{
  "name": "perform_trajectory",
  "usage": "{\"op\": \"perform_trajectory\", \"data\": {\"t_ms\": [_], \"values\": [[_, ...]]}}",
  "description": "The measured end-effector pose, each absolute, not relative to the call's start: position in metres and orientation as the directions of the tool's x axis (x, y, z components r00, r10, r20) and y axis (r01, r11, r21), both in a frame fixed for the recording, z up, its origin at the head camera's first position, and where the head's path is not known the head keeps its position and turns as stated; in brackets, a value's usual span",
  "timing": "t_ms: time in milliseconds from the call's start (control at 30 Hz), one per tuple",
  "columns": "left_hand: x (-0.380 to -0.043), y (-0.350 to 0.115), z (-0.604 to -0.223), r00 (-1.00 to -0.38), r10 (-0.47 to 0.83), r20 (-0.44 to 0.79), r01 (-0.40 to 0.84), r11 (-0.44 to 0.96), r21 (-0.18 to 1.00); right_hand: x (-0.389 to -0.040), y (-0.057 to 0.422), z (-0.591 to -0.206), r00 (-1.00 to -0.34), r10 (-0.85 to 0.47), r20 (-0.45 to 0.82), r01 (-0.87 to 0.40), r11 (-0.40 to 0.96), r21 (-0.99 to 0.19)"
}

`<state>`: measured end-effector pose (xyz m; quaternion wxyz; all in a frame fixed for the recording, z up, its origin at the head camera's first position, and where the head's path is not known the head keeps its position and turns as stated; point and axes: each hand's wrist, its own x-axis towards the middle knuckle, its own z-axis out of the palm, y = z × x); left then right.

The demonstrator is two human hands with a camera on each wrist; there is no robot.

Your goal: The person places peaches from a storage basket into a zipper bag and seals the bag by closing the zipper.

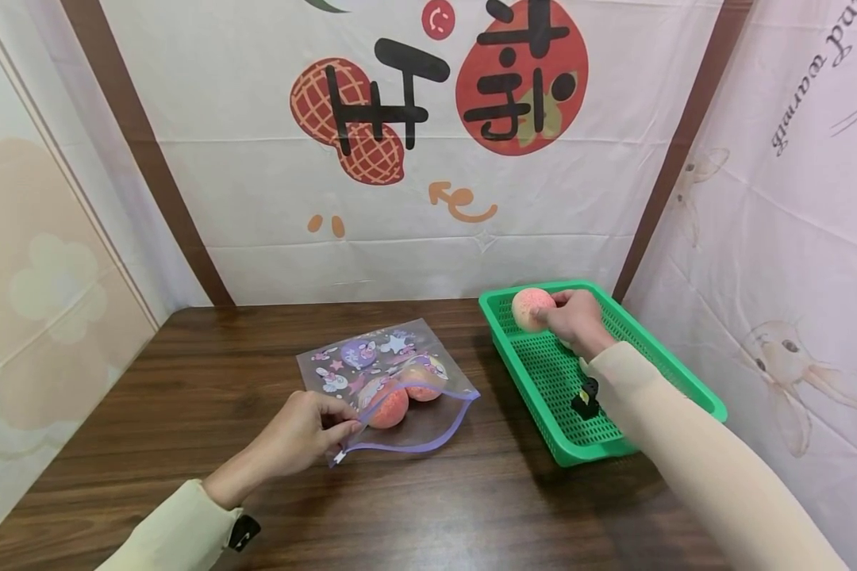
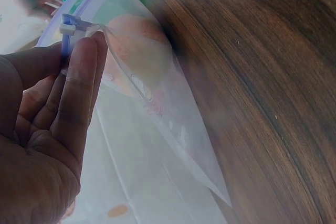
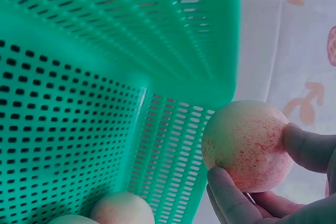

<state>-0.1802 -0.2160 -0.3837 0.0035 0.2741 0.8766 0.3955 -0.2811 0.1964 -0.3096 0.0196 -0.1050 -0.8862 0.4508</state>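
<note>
My left hand [image 1: 307, 432] pinches the mouth edge of a clear zip bag [image 1: 443, 420] at its lower left corner, next to the white slider [image 2: 67, 29]. The bag lies on the table with its purple-rimmed mouth gaping, printed with stars and cartoon figures. Inside it are two pinkish peaches, one nearer the mouth [image 1: 388, 409] and one to its right [image 1: 423, 384]. My right hand [image 1: 574, 317] grips another peach [image 3: 249, 145] between thumb and fingers, over the far left corner of the green basket [image 1: 536, 404]. Further peaches [image 3: 123, 209] sit in the basket, mostly hidden by my right arm in the head view.
The basket stands on the right of the dark wooden table [image 1: 186, 381], a short gap from the bag. Printed cloth [image 1: 414, 262] hangs behind the table and along both sides. A small black device [image 1: 244, 532] is on my left cuff.
</note>
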Motion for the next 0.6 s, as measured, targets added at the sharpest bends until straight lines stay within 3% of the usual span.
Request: {"op": "perform_trajectory", "data": {"t_ms": [600], "values": [[-0.180, -0.215, -0.382, -0.854, 0.480, 0.200, 0.467, 0.539, 0.701, -0.252, 0.179, -0.304, -0.994, 0.101, -0.037, 0.084, 0.517, -0.852]]}}
